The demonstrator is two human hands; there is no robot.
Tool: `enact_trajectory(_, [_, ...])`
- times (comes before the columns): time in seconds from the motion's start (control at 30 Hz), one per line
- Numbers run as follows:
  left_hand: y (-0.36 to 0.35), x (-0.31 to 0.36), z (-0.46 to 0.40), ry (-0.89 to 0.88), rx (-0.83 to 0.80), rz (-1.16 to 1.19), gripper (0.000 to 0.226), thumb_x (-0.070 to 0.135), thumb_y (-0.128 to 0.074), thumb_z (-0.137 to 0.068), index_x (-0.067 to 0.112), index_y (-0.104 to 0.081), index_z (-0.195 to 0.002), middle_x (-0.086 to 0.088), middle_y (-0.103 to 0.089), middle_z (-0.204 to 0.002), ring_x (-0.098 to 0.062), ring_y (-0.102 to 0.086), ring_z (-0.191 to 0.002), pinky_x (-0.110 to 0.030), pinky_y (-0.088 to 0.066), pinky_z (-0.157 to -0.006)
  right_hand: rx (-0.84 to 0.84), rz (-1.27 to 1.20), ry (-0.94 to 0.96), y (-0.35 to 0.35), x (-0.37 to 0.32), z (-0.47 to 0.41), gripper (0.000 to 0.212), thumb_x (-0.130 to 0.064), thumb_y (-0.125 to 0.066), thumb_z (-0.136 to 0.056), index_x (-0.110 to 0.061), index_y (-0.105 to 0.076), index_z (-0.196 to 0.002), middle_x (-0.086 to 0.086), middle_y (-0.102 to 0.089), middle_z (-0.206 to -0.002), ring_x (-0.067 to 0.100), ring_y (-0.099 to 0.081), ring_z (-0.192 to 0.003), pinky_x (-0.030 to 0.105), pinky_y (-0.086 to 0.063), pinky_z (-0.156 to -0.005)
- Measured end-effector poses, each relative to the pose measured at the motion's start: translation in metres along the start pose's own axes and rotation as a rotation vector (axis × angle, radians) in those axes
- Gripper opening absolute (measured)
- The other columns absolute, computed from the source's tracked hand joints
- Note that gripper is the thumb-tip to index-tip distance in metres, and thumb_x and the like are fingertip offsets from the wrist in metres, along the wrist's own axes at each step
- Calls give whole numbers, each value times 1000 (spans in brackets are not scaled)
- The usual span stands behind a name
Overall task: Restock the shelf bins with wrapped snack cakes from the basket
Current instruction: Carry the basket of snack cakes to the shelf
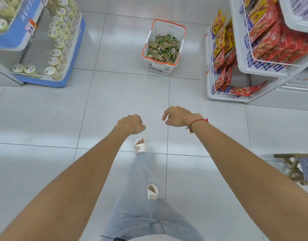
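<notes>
A white basket with an orange rim stands on the tiled floor ahead of me, holding a heap of green-and-brown wrapped snack cakes. My left hand is stretched out in front of me, curled into a loose fist with nothing in it. My right hand, with a red string bracelet at the wrist, hangs beside it with fingers curled downward and apart, also holding nothing. Both hands are well short of the basket, about two floor tiles away.
A blue-edged shelf with round cups stands at the left. A white wire shelf with red and yellow packets stands at the right. A small wooden stool sits at the right edge. My legs and white sandals are below.
</notes>
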State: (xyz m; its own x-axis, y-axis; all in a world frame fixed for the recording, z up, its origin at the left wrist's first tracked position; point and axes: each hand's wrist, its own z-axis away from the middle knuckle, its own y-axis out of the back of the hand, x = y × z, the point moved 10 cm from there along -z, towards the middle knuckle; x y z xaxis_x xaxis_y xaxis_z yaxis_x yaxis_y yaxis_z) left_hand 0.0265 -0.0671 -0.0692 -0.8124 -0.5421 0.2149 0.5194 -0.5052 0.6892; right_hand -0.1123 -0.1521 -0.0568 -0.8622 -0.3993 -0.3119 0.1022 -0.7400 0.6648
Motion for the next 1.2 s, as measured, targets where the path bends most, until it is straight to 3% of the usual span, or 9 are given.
enact_trajectory(0.23, [58,4,-73,46,-32,40,38,30,-50,-92,26,-54,-130,3,-56,-131,-23,-53,-119,-27,-35,-86,-42,-23,-64,58,11,-71,28,-17,-51,-89,-29,-61,-112,0,-55,-124,23,-53,-111,29,-40,-84])
enact_trajectory(0.37, [113,18,-122,70,15,161,37,34,-50,-91,28,-56,-127,4,-58,-129,-22,-53,-118,-29,-38,-96,84,-36,-91,124,21,-116,27,-19,-52,-91,-26,-61,-115,0,-57,-123,23,-54,-113,27,-36,-82])
enact_trajectory(0.5, [164,42,-176,82,39,245,35,34,-52,-91,28,-57,-125,5,-59,-128,-22,-53,-117,-29,-38,-96,150,-66,-86,182,33,-157,24,-21,-54,-91,-25,-62,-113,0,-60,-121,25,-55,-112,29,-37,-82])
enact_trajectory(0.73, [216,107,-279,45,-159,175,33,37,-55,-89,21,-63,-117,-3,-60,-122,-26,-54,-114,-35,-43,-100,82,-75,-80,277,76,-241,23,-23,-54,-91,-27,-62,-113,1,-56,-125,23,-51,-117,29,-37,-87])
enact_trajectory(0.97, [300,168,-368,87,-85,261,29,33,-54,-88,18,-65,-110,-4,-62,-112,-25,-58,-105,-36,-46,-97,51,-17,-28,404,110,-311,25,-19,-53,-93,-22,-63,-115,2,-54,-131,25,-51,-119,33,-41,-94])
enact_trajectory(1.2, [372,203,-431,101,8,289,28,27,-49,-92,17,-65,-113,-4,-60,-120,-28,-55,-111,-33,-43,-95,40,-3,24,490,118,-369,26,-13,-50,-93,-14,-68,-112,4,-62,-124,27,-57,-112,36,-48,-93])
